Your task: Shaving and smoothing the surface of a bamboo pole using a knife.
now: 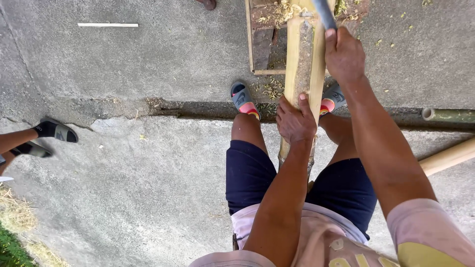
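Note:
A thick yellow-green bamboo pole (302, 64) runs up from between my knees to a low wooden frame (262, 39) at the top. My left hand (295, 120) is wrapped around the pole at mid-length. My right hand (343, 53) is higher up, closed on the grey handle of a tool (322, 12) whose far end is cut off by the top edge. Bamboo shavings (277, 12) lie on the frame. I wear dark shorts, and slippers (243, 99) on my feet.
Another person's legs in black slippers (57, 131) stand at the left edge. A green bamboo pole (448, 115) and a pale one (448, 157) lie at the right. A crack (198, 106) crosses the concrete; a white stick (108, 24) lies top left; grass is at bottom left.

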